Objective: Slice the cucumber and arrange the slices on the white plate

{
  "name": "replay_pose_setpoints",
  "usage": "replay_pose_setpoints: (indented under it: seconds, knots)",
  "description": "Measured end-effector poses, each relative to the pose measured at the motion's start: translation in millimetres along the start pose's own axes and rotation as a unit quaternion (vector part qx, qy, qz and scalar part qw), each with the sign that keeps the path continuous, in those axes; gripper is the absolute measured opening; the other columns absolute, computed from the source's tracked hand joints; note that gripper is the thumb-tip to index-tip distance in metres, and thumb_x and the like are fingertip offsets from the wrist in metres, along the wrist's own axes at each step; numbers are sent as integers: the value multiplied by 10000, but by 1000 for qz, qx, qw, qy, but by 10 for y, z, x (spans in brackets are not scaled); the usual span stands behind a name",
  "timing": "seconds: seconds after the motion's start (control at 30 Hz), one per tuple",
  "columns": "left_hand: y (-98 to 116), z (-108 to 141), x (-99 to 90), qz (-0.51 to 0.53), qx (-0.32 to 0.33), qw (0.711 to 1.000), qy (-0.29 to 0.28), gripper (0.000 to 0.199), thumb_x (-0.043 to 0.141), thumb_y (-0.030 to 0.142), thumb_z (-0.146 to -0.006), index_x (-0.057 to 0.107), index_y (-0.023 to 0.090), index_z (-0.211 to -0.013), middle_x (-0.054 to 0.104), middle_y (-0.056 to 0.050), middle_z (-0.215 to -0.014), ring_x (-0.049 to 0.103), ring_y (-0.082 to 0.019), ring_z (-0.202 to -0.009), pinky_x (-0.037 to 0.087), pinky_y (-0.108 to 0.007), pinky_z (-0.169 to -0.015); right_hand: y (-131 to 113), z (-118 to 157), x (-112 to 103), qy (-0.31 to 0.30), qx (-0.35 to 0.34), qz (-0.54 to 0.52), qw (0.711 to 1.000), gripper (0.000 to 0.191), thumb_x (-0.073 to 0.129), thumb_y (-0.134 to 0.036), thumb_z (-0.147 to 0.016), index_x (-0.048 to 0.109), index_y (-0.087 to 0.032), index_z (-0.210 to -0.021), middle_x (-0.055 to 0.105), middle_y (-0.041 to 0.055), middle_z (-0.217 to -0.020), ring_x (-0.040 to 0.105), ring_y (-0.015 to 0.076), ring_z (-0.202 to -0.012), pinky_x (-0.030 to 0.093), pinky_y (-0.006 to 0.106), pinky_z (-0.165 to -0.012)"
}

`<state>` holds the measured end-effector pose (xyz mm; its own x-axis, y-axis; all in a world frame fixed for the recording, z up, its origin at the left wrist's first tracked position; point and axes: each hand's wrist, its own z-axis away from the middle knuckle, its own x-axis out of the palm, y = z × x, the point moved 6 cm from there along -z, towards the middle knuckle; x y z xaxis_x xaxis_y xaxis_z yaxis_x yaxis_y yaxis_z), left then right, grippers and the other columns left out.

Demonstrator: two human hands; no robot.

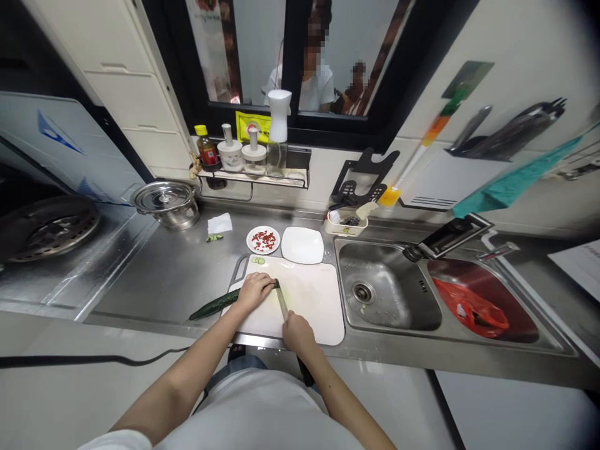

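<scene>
A long dark green cucumber (213, 307) lies across the left side of the white cutting board (319, 303), its far end sticking out past the board. My left hand (255, 289) is closed over the cucumber near its cut end. In my right hand (299, 331) is the handle of a kitchen knife (282, 301), whose blade stands beside the cut end. A few cucumber slices (258, 260) rest at the board's upper left corner. Behind the board are a plate of chopped red pieces (263, 240) and a white square plate (302, 245).
To the right is a double sink (389, 319), with a red plastic bag (473, 309) in its right basin. A lidded steel pot (166, 203) stands at the back left, near a white tissue (220, 224) and green scraps (214, 238). A condiment rack (255, 175) hangs on the wall.
</scene>
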<state>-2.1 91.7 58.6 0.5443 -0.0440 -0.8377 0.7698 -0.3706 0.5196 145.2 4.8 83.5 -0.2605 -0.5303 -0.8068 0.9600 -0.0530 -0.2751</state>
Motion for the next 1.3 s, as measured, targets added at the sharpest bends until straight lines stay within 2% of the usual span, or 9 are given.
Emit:
replay_pose_setpoints:
  seconds: [0.3, 0.53, 0.63, 0.7, 0.8, 0.97, 1.13, 1.23, 1.3]
  knots:
    - [7, -16, -57, 24, -24, 999, -1, 234, 505, 338, -904, 687, 246, -1018, 688, -45, -971, 591, -185, -950, 411, -342, -895, 147, 37, -171, 18, -1, 50, 999, 323, 332, -127, -914, 584, -108, -1116, 683, 173, -975, 645, 241, -971, 439, 302, -760]
    - [-142, 5, -188, 97, -102, 984, 106, 292, 465, 367, -921, 668, 207, -1056, 678, -58, -1090, 592, -191, -1037, 440, -336, -949, 314, -16, -264, 68, 17, 102, 992, 357, 299, -126, -932, 531, -172, -1199, 691, 137, -884, 668, 225, -890, 439, 302, -718]
    - [-66, -15, -302, 102, -87, 983, 128, 304, 465, 375, -919, 662, 202, -1071, 661, -65, -1113, 571, -197, -1070, 429, -346, -969, 352, -18, -307, 88, 18, 110, 990, 370, 334, -161, -936, 506, -203, -1261, 687, 129, -941, 661, 218, -895, 435, 295, -725]
    - [55, -48, -357, 88, -57, 988, 110, 306, 484, 386, -910, 659, 214, -1092, 650, -64, -1113, 558, -203, -1072, 417, -361, -978, 363, -10, -336, 103, 18, 122, 987, 399, 387, -183, -927, 473, -207, -1316, 679, 136, -985, 654, 220, -898, 434, 298, -738]
    - [270, -115, -363, 63, -12, 997, 42, 302, 528, 413, -883, 668, 244, -1090, 633, -58, -1113, 539, -213, -1068, 393, -385, -987, 358, 8, -361, 115, 7, 135, 984, 469, 453, -208, -909, 420, -217, -1377, 665, 136, -1029, 638, 220, -905, 431, 302, -761]
    - [523, -235, -294, 32, 18, 998, -45, 327, 572, 460, -846, 675, 274, -1095, 611, -62, -1173, 498, -246, -1134, 246, -479, -1078, 307, 58, -372, 128, -34, 149, 980, 488, 473, -237, -910, 413, -228, -1395, 643, 128, -1056, 601, 221, -947, 416, 308, -806]
    - [590, -311, -204, 44, 20, 992, -120, 219, 584, 420, -837, 714, 265, -922, 672, -43, -1024, 539, -240, -1057, 134, -537, -1105, 295, 99, -343, 131, -51, 141, 980, 484, 465, -233, -912, 422, -226, -1394, 637, 129, -1053, 586, 221, -945, 401, 315, -826]
    - [585, -341, -170, 62, 17, 988, -138, 161, 619, 359, -803, 709, 258, -890, 682, -30, -999, 553, -234, -1036, 162, -533, -1096, 293, 112, -321, 127, -56, 143, 980, 473, 457, -223, -911, 436, -222, -1384, 634, 132, -1054, 583, 225, -948, 399, 323, -828]
    - [588, -358, -147, 72, 18, 987, -143, 131, 637, 313, -773, 705, 248, -864, 685, -23, -964, 569, -223, -999, 227, -497, -1078, 295, 115, -308, 120, -54, 146, 981, 466, 448, -222, -914, 442, -219, -1380, 637, 133, -1050, 585, 228, -947, 401, 324, -820]
